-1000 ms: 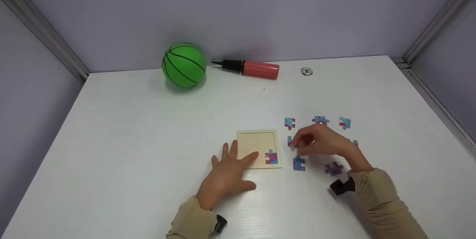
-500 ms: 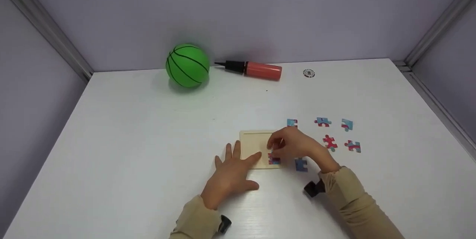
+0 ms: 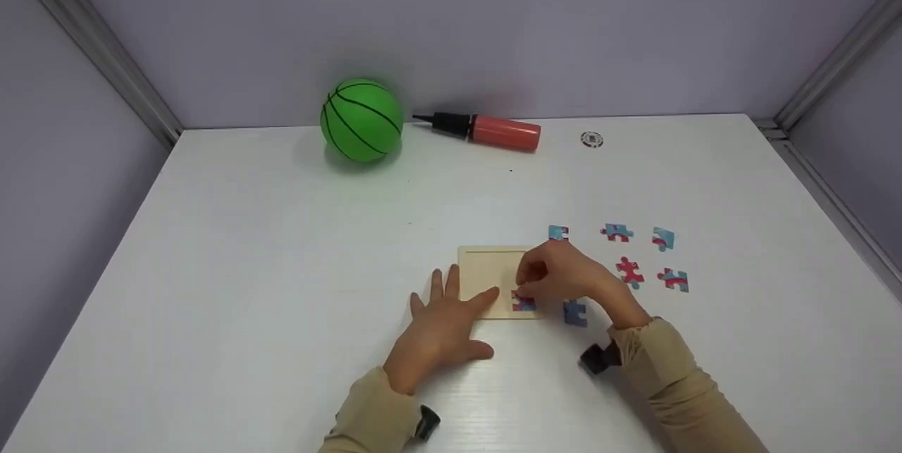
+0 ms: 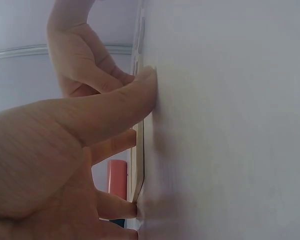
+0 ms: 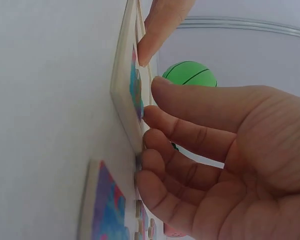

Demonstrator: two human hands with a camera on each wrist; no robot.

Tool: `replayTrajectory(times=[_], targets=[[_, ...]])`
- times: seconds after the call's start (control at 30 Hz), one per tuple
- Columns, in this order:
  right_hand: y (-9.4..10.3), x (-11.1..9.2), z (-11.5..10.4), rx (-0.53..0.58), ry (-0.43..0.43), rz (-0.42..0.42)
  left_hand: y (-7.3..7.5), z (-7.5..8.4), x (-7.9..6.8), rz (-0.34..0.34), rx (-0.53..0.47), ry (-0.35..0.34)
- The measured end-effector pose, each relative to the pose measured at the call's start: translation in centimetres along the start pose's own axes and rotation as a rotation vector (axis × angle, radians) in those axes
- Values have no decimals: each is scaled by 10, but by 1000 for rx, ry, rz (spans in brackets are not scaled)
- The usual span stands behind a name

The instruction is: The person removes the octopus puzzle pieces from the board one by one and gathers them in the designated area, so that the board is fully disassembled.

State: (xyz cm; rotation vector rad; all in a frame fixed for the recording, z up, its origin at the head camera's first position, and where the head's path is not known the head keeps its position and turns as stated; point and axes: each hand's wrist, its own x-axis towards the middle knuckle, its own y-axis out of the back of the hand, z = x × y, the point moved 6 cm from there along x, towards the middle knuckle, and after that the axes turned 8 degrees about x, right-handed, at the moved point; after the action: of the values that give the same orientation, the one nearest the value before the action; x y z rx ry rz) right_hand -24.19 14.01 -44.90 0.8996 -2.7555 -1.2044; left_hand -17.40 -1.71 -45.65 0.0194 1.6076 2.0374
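A light wooden puzzle tray (image 3: 486,268) lies flat on the table. My left hand (image 3: 435,334) spreads over its left side, index fingertip resting inside it; its thumb (image 4: 125,100) touches the tabletop. A blue and pink puzzle piece (image 3: 523,303) sits in the tray's lower right corner. Just above that corner my right hand (image 3: 560,273) bends over the tray, thumb and curled index finger around a puzzle piece largely hidden from the head view. In the right wrist view, the index fingertip meets a teal edge (image 5: 140,106) at the tray, with the thumb standing off a little.
Loose puzzle pieces lie right of the tray: a blue-purple one (image 3: 575,313), a red one (image 3: 629,272) and several others farther out. Along the back are a green ball (image 3: 362,120), a red hand pump (image 3: 504,133) and a poker chip (image 3: 592,139).
The right hand has taken a puzzle piece from beside the tray and moved left over the tray's right side. Its last shift is small. The left hand keeps its place on the tray.
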Motion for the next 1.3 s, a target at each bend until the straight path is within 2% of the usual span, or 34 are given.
replayTrajectory(times=[0.23,0.63,0.77,0.9,1.07,1.3], targets=[[3,-2,-1,46,65,-21,-1,0,2,11,3,0],[5,-7,-6,241,139,-73,-1,2,1,-3,-31,-1],[11,-11,-3,369,131,-50,-2,2,1,-4,-32,-8],[18,-15,6,441,106,-9,-2,2,1,-13,-33,-10],[28,-25,21,473,62,33,-2,1,1,-11,-38,-10],[43,-44,37,453,6,78,0,0,-2,3,-51,-9]])
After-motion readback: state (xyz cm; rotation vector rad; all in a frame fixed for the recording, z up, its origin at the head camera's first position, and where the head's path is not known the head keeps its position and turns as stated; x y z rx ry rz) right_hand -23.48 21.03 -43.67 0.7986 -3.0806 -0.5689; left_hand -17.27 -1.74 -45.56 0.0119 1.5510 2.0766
